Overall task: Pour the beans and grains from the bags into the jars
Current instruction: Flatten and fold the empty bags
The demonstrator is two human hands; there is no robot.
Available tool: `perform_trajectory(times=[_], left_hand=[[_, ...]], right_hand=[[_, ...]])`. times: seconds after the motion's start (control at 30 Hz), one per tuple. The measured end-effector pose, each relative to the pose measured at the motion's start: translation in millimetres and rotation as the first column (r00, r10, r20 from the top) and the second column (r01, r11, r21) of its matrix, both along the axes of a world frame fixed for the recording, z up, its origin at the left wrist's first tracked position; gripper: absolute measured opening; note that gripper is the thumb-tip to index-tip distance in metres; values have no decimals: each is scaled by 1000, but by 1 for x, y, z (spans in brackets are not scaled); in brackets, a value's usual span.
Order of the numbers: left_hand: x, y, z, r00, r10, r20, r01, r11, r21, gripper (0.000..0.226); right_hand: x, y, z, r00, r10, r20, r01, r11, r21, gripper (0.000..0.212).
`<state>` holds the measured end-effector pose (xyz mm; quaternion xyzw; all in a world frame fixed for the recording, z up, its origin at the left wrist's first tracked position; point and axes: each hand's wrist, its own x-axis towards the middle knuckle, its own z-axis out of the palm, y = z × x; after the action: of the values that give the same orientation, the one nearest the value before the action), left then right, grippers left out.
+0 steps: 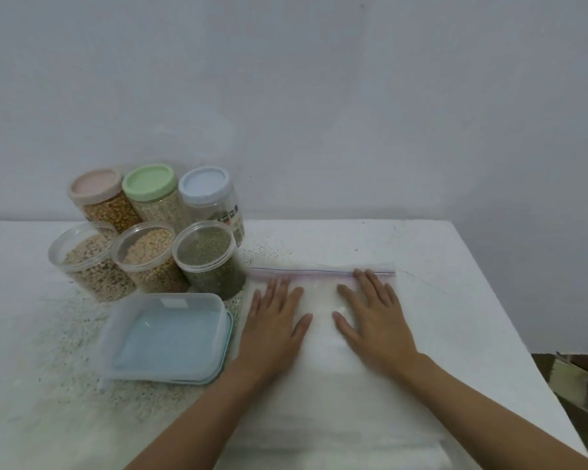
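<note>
Under left grip (pixel 273 322), right grip (pixel 375 320): bag (pixel 321 385)

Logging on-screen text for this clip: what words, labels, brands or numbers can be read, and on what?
None can be read.
Label on the clear plastic jar with the pale blue lid: dark print, too blurred to read.
Label on the clear plastic jar with the green lid: faint print, too small to read.

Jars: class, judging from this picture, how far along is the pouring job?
Done: five jars hold beans or grains. In hand: left hand and right hand press an empty-looking bag flat. To do: the blue-lidded jar looks empty; spilled grains litter the table.
</note>
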<state>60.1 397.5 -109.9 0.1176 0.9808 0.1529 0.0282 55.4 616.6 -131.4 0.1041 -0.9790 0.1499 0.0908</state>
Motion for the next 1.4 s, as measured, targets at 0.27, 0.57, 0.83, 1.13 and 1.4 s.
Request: perform_trajectory(times=[0.27,0.57,0.83,1.13,1.4], left_hand=[[9,-1,3,962,259,-86,-250,963,102,51],[-2,6,15,941,338,21,-315,850,422,37],[-12,12,22,966,188,-175,-147,963,224,53],[-29,20,1,999,32,-27,-35,991,-132,87],[-23,27,1,996,22,-89,-34,991,-133,82]], right_hand=[[-10,15,7,997,-16,-74,14,1000,-20,58],[-28,34,9,999,35,26,-33,996,-82,70],[-39,42,19,998,58,2,-57,994,-92,61],[-35,34,19,997,74,-6,-74,993,-91,66],[-23,-1,16,995,55,85,-51,998,-45,81]])
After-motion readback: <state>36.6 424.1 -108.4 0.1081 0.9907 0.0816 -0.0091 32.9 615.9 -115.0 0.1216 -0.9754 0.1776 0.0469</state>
